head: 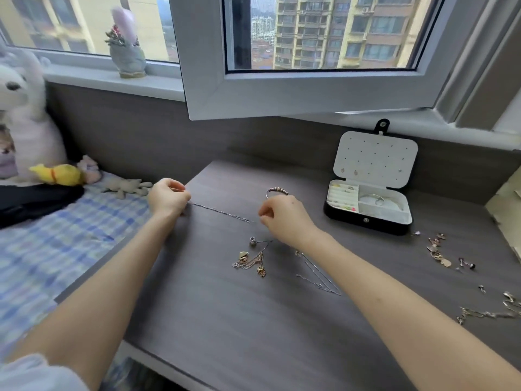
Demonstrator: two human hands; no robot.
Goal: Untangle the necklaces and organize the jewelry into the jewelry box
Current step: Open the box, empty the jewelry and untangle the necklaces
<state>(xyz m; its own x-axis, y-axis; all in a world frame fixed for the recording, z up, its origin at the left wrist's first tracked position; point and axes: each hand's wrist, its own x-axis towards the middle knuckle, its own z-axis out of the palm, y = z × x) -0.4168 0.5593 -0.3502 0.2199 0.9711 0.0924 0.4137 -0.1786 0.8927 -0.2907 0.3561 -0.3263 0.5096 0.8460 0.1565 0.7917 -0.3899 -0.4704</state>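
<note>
Pinches chain (222,213) taut between left hand (169,197) and right hand (284,218), fingers curled on its ends — stretched (likely) to prove it knot-free, with tangle (253,262) near, box (369,206) open far right, ready for it.

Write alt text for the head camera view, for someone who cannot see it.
Two hands stretch a thin silver chain over a grey desk, left hand pinching one end, right hand the other. A tangle of necklaces lies nearer the person; an open jewelry box stands at right, loose earrings beside it.
</note>
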